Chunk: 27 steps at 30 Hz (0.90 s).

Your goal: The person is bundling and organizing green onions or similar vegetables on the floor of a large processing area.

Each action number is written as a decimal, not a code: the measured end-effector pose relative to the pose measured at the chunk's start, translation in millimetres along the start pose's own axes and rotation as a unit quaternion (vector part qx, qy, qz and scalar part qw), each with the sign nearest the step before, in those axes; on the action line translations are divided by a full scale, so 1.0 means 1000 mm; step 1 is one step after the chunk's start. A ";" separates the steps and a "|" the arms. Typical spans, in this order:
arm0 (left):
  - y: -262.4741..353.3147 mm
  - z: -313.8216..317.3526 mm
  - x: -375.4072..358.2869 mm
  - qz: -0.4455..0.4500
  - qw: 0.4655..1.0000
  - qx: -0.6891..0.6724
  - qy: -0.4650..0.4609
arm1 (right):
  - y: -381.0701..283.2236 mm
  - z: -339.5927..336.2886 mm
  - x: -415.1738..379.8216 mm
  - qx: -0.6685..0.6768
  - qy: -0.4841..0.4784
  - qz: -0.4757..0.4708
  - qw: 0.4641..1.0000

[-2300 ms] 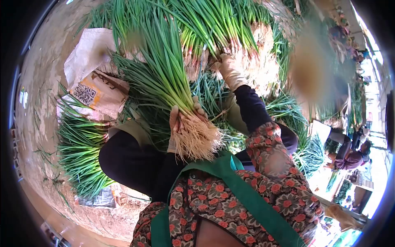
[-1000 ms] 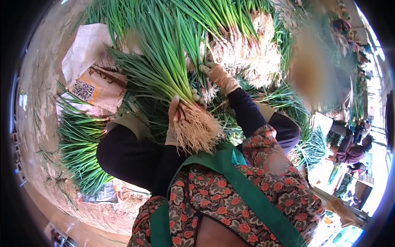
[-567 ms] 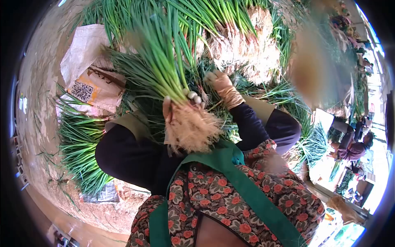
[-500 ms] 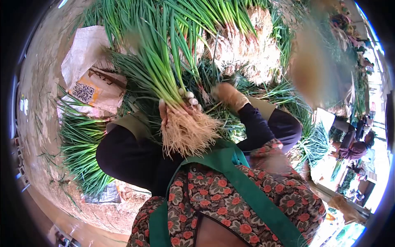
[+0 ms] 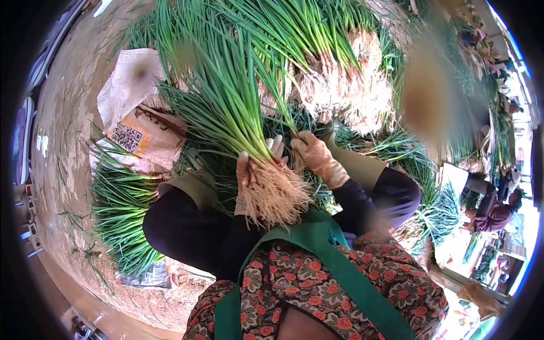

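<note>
My left hand (image 5: 242, 169), in a pale glove, is wrapped round a thick bunch of spring onions (image 5: 249, 127). Its thumb and fingertips show on either side of the stems, and the matted roots (image 5: 276, 192) hang toward my lap. Just right of the bunch, my gloved right hand (image 5: 317, 154) is closed on the lower end of a thin spring onion stalk (image 5: 285, 107), whose leaves reach up toward the pile. The root of that stalk is mostly hidden by my fingers.
A large heap of spring onions (image 5: 340, 56) lies ahead, roots toward me. More bundles (image 5: 124, 209) lie at my left on sacking, near a sack with a printed code (image 5: 127, 139). Another person (image 5: 496, 215) sits far right. Blurred spots on the lens hide parts of the right side.
My right hand has closed on a thin spring onion stalk and come nearer the bunch. In the picture, the held bunch sits slightly further right, and the left fingertips show more plainly.
</note>
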<state>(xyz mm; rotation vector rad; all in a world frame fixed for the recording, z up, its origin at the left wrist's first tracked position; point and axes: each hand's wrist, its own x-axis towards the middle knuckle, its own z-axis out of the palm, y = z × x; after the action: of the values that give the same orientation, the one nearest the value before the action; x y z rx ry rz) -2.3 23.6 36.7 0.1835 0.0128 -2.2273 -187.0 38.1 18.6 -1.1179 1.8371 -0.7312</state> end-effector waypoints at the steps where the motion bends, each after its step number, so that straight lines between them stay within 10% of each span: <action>1: -0.001 0.004 0.000 0.001 0.999 -0.027 0.027 | 0.000 -0.001 -0.005 0.182 -0.060 0.032 0.981; 5: 0.008 -0.015 0.003 -0.037 0.997 0.063 0.041 | -0.016 -0.002 -0.023 -0.067 -0.045 -0.156 0.984; 9: 0.003 0.024 -0.002 -0.059 0.998 -0.027 0.019 | -0.011 -0.013 -0.002 0.094 0.029 -0.017 0.995; 15: 0.010 0.021 -0.005 -0.099 0.995 0.012 0.004 | -0.020 0.014 0.046 0.027 -0.106 -0.137 0.985; 17: 0.012 0.019 -0.006 -0.100 0.995 0.015 0.013 | -0.065 0.004 0.045 0.088 -0.172 -0.022 0.981; 18: 0.012 0.017 -0.007 -0.098 0.995 0.015 0.015 | -0.043 0.020 0.061 0.105 -0.119 -0.139 0.978; 21: 0.015 0.012 -0.008 -0.092 0.995 0.018 0.026 | -0.104 0.012 0.017 -0.085 -0.042 0.028 0.995; 23: 0.016 0.010 -0.009 -0.086 0.996 0.017 0.029 | -0.060 0.025 0.025 -0.265 0.127 -0.241 0.925; 27: 0.017 0.005 -0.012 -0.070 0.996 0.020 0.042 | -0.053 0.005 0.013 -0.344 0.021 -0.160 0.925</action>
<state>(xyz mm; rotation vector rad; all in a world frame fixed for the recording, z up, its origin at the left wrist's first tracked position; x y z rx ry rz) 17.3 22.1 44.5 0.3067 0.0266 -2.3592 -164.0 3.4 54.6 -1.8967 2.0297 -0.2691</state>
